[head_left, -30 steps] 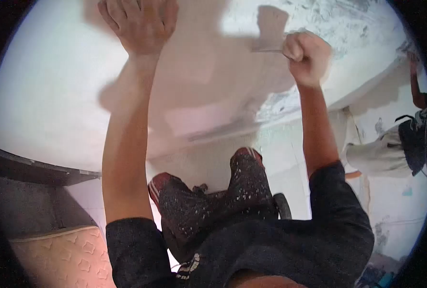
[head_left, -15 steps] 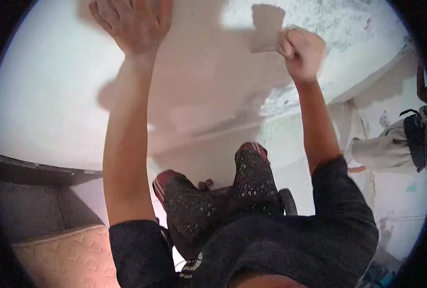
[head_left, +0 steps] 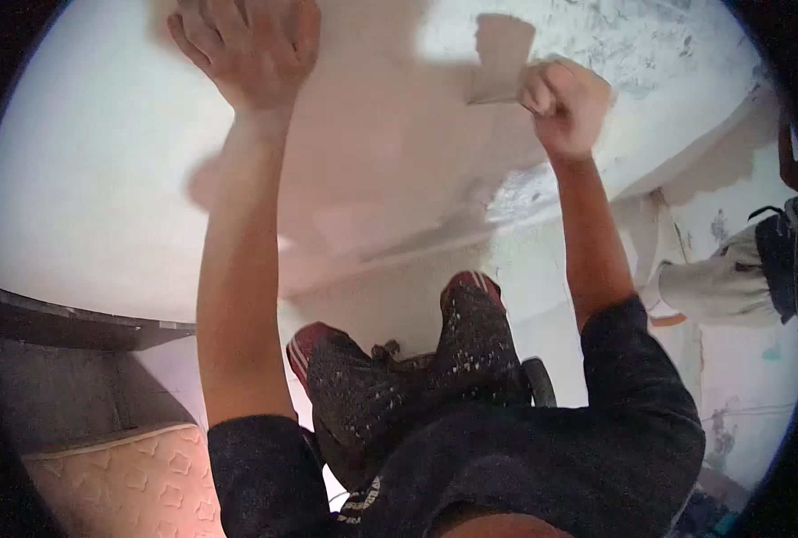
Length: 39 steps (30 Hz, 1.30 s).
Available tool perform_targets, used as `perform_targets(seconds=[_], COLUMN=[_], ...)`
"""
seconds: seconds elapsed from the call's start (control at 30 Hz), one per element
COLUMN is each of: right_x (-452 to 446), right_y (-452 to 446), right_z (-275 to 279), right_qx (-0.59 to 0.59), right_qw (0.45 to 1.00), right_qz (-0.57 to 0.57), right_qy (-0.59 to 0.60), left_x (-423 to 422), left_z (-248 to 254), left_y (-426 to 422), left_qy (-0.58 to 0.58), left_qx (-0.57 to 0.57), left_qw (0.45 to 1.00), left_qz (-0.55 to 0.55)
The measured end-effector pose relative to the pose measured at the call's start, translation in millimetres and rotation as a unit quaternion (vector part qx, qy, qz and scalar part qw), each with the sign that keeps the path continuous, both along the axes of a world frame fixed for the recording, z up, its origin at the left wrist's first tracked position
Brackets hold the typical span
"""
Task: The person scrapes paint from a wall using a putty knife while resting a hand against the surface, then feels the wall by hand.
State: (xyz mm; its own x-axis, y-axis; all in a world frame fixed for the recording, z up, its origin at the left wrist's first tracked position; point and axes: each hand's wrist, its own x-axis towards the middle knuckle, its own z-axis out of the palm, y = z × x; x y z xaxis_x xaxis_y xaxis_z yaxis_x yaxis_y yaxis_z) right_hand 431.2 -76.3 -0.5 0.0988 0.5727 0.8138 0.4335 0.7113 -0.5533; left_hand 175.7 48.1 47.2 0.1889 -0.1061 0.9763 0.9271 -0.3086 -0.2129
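Observation:
My left hand (head_left: 246, 45) is raised to the pale wall (head_left: 363, 134) at the upper left, back of the hand toward me. Its fingers look apart, the tips partly cut off by the frame's top edge, and nothing shows in it. Closed fingers of my right hand (head_left: 573, 103) grip what looks like a flat putty scraper (head_left: 496, 100), with its thin edge pointing left at the wall. Its handle is hidden in the fist. A brownish patch above that edge may be blade or shadow; I cannot tell which.
Rough, blotchy white plaster (head_left: 614, 45) covers the upper right. My speckled trousers (head_left: 470, 341) show below, beside a dark rounded part (head_left: 538, 381). A patterned mattress (head_left: 139, 484) stands at lower left under a dark ledge (head_left: 76, 314). Pale cloth (head_left: 721, 278) hangs at right.
My right hand and the flat piece have shifted slightly down in view. The left hand stays nearly in place, its forearm a little further right.

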Motion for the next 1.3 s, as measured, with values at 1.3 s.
perform_targets(seconds=[1.3], right_x=[87], right_y=[-399], right_z=[-557], right_qx=[-0.801], right_qw=[0.575], right_qz=[-0.153], right_qy=[0.061], left_x=[52], left_z=[-103], left_y=[-63], left_qy=[0.377], left_qx=[-0.338], left_qw=[0.846], left_qz=[-0.166])
